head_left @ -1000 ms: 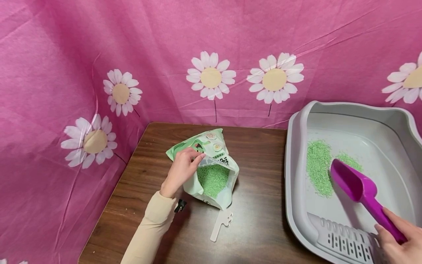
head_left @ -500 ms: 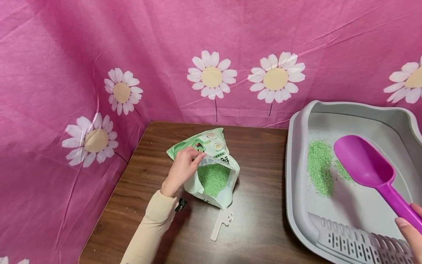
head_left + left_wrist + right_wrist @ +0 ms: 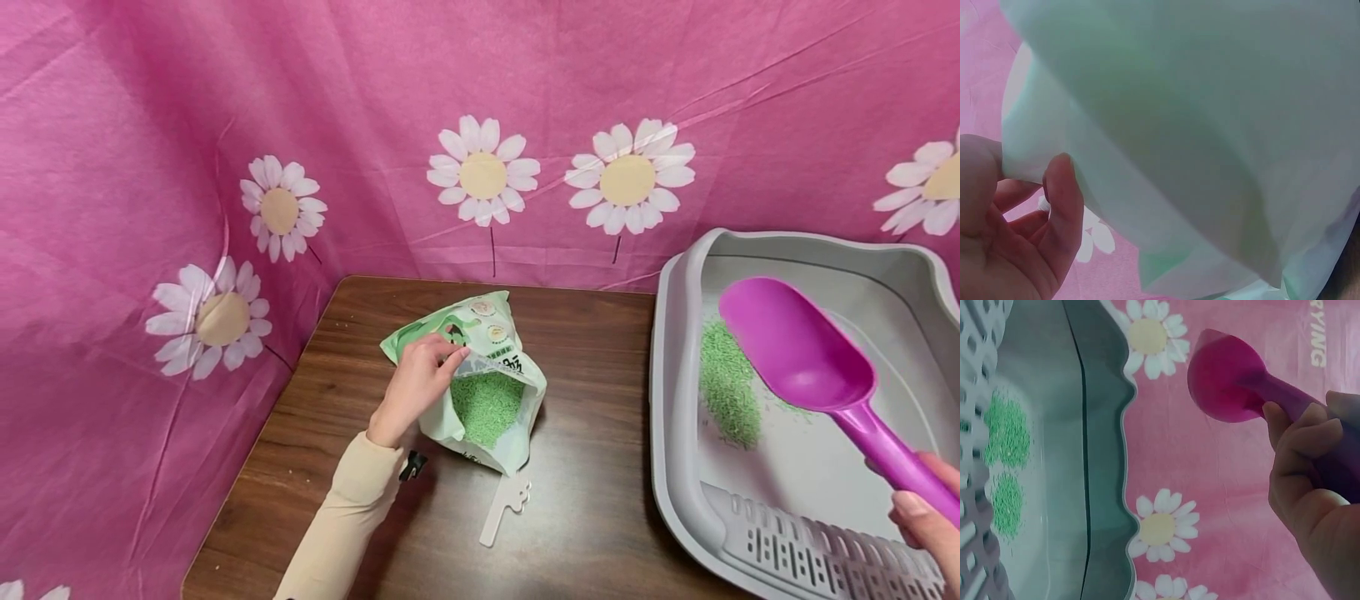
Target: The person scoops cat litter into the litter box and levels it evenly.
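My left hand (image 3: 416, 379) pinches the upper edge of an opened bag (image 3: 532, 400), white and green, lying on the table. Green pellets (image 3: 487, 408) show through its mouth. The left wrist view has the pale bag wall (image 3: 1166, 125) filling most of it, with thumb and fingers at its edge. At the right, my right hand (image 3: 930, 517) grips the handle of a purple scoop (image 3: 810, 358), held up over a grey litter box (image 3: 663, 400). The scoop's bowl looks bare inside. Below it, a patch of green litter pellets (image 3: 727, 392) lies on the box floor, partly hidden by the scoop.
A small white flat piece with a wavy edge (image 3: 504, 510) lies in front of the bag on the brown table (image 3: 592, 500). A black clip (image 3: 412, 466) is by the left sleeve. Pink cloth with daisies (image 3: 360, 125) hangs behind and at the left.
The purple scoop has risen from low in the litter box, its bowl turned more to view, then shifted left over the pellets. The left hand and the bag have stayed put.
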`<state>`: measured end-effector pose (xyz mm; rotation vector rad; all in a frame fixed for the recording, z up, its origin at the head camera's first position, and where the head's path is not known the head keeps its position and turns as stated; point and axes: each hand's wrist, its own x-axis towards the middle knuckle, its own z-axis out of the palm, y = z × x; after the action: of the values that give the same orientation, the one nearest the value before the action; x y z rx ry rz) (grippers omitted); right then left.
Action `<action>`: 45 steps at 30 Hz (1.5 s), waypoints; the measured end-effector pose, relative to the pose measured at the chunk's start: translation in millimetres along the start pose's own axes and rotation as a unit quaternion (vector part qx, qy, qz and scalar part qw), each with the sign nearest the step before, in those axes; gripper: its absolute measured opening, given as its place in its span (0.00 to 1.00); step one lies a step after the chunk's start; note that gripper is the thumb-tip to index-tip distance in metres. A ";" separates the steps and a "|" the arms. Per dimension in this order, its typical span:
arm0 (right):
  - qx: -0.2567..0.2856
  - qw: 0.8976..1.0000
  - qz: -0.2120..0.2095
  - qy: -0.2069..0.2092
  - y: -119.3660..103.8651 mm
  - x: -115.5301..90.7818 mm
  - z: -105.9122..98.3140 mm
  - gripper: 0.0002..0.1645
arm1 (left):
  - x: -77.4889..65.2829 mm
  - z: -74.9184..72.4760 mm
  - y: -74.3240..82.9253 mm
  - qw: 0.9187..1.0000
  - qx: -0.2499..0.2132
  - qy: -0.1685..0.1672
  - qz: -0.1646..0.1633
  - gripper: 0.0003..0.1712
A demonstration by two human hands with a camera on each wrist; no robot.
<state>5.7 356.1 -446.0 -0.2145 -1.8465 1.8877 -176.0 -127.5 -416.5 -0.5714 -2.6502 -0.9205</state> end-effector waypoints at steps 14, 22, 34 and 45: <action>0.064 0.997 -0.026 -0.022 -46.8 -23.5 59.5 0.27 | 0.1 -0.4 0.5 1.000 0.001 0.001 0.003 0.10; -0.154 0.987 0.013 -0.050 -60.1 -30.7 71.7 0.26 | -0.4 -0.7 1.1 1.000 0.000 0.003 0.002 0.10; -0.312 0.943 0.059 -0.100 -60.6 -44.2 94.3 0.27 | -0.5 -0.3 0.1 1.000 0.001 0.001 -0.001 0.10; -0.288 0.942 0.003 -0.172 -47.3 -64.0 123.5 0.26 | -0.7 -0.8 1.3 1.000 0.001 0.009 0.006 0.11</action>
<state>18.1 215.6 -405.0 -0.0826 -2.6102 1.4014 -174.7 -127.2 -415.6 -0.5757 -2.6289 -0.9160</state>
